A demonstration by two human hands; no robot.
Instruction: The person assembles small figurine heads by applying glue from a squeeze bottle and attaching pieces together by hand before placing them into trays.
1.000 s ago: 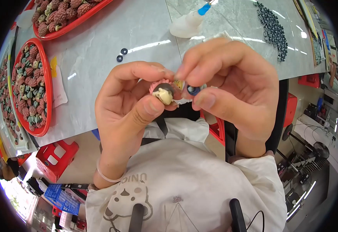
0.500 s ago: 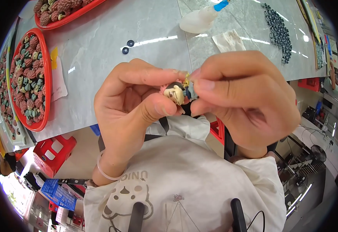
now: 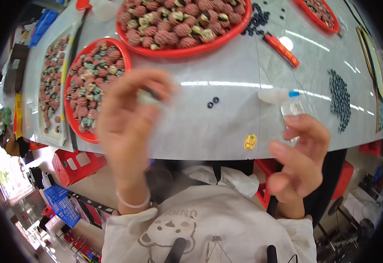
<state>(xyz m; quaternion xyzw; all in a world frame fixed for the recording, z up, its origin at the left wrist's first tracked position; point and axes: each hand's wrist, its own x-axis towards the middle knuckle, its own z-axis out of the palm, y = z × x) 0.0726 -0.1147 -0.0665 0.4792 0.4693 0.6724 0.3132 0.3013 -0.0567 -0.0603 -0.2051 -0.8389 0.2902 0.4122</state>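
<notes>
Smeared by motion, my left hand (image 3: 130, 118) is closed around a small painted figurine (image 3: 147, 95); only a pale and dark bit of it shows between finger and thumb. That hand hovers at the right edge of an oval red tray (image 3: 128, 57) heaped with small pink, grey-green and cream pieces. My right hand (image 3: 301, 158) is raised at the table's front edge, fingers apart and nothing between them. Just beyond its fingertips are a crumpled white tissue (image 3: 291, 107) and a translucent squeeze bottle (image 3: 272, 95) with a blue tip.
A larger red tray (image 3: 178, 53) of pink pieces stands at the back. Two dark rings (image 3: 213, 102) and a yellow sticker-like piece (image 3: 250, 142) lie on the grey table (image 3: 191, 131). Farther right are a red tube (image 3: 282, 50) and many dark beads (image 3: 340, 98).
My hands have parted. The right one has let go of the figurine, while the left has carried it leftward toward the tray. The view now takes in more of the table's far side.
</notes>
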